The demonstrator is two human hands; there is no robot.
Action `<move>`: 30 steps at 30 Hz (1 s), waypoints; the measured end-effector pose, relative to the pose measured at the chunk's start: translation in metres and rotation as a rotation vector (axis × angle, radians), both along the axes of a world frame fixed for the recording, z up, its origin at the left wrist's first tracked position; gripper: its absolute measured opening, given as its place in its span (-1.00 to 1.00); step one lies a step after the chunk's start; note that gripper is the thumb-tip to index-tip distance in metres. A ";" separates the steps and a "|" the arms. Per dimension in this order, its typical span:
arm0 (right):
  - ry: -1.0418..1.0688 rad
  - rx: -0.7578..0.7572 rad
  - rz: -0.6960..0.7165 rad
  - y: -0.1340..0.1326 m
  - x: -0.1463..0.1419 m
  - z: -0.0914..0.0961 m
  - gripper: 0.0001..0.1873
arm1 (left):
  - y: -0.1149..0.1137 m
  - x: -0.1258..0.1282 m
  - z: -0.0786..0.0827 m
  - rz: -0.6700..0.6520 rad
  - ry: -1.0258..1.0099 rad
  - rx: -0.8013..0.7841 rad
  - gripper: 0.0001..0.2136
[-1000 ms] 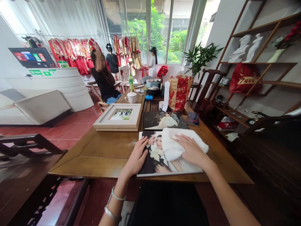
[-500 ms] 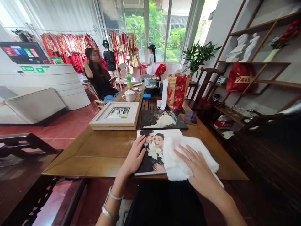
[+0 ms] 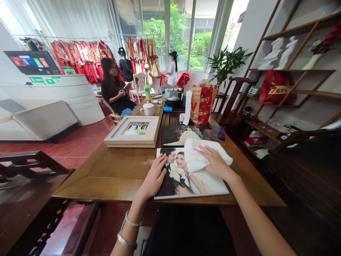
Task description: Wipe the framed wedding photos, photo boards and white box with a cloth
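A wedding photo panel [image 3: 177, 174] lies flat at the table's near edge, showing a couple in black and white. My left hand [image 3: 157, 173] rests flat on its left side, fingers stretched out. A white cloth [image 3: 195, 160] covers the panel's upper right part and reaches past its edge. On top of the cloth, my right hand [image 3: 215, 161] presses down with its fingers spread. Just behind the panel lies a dark photo panel [image 3: 174, 132] with a figure in a pale gown, partly covered by the cloth.
Left of the dark panel is a wooden picture frame [image 3: 119, 131]. A phone [image 3: 217, 133] lies right of it. Farther back stand a lidded white cup [image 3: 148, 108], a bottle [image 3: 147, 91] and a red paper bag [image 3: 204, 105]. A seated person [image 3: 114, 85] is at the table's left.
My right hand and the cloth have moved away from me, up the panel, uncovering its lower right part. My left hand stays in place. The seated person has lowered a raised hand.
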State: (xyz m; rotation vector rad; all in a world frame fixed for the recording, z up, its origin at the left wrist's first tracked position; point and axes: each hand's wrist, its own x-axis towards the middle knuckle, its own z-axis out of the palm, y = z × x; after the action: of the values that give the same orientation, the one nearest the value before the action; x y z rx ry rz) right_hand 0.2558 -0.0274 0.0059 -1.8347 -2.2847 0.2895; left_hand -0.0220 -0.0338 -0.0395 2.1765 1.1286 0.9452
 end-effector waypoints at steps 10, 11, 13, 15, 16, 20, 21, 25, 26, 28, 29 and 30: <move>-0.110 0.032 -0.017 -0.086 -0.020 -0.004 0.04 | -0.001 0.000 -0.001 0.001 -0.002 -0.007 -0.58; -0.119 0.037 0.004 -0.102 -0.021 -0.006 0.07 | -0.001 0.000 -0.001 0.003 -0.002 -0.006 -0.58; -0.130 0.041 0.038 -0.126 -0.023 -0.008 0.13 | -0.001 0.000 0.000 0.008 0.001 -0.009 -0.57; -0.136 0.031 0.055 -0.135 -0.026 -0.008 0.14 | 0.000 0.000 -0.001 0.008 0.001 -0.010 -0.57; -0.136 0.023 0.057 -0.132 -0.028 -0.008 0.14 | 0.000 0.000 -0.001 0.006 -0.002 -0.009 -0.57; -0.107 -0.014 0.075 -0.086 -0.035 0.001 0.04 | 0.000 0.000 -0.001 0.004 -0.019 -0.006 -0.57; -0.094 -0.021 0.086 -0.069 -0.036 0.004 0.02 | 0.000 0.000 -0.001 0.006 -0.019 -0.006 -0.57; -0.047 -0.074 0.205 -0.004 -0.042 0.017 -0.10 | -0.002 0.001 0.000 0.012 -0.012 -0.010 -0.58; -0.050 -0.086 0.246 0.009 -0.044 0.020 -0.12 | -0.002 0.001 0.001 0.014 -0.012 -0.014 -0.58; -0.061 -0.100 0.328 0.031 -0.050 0.024 -0.14 | -0.002 0.001 0.001 0.023 -0.016 -0.027 -0.58; -0.064 -0.103 0.366 0.039 -0.054 0.025 -0.14 | -0.002 0.001 0.001 0.029 -0.019 -0.034 -0.58; -0.065 -0.103 0.398 0.045 -0.058 0.026 -0.13 | -0.002 0.001 0.001 0.036 -0.022 -0.040 -0.57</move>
State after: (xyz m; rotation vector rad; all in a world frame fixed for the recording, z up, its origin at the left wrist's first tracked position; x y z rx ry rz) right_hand 0.1977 0.0177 0.0321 -1.4340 -2.7172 0.4184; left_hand -0.0207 -0.0356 -0.0390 2.1152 1.1697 0.9515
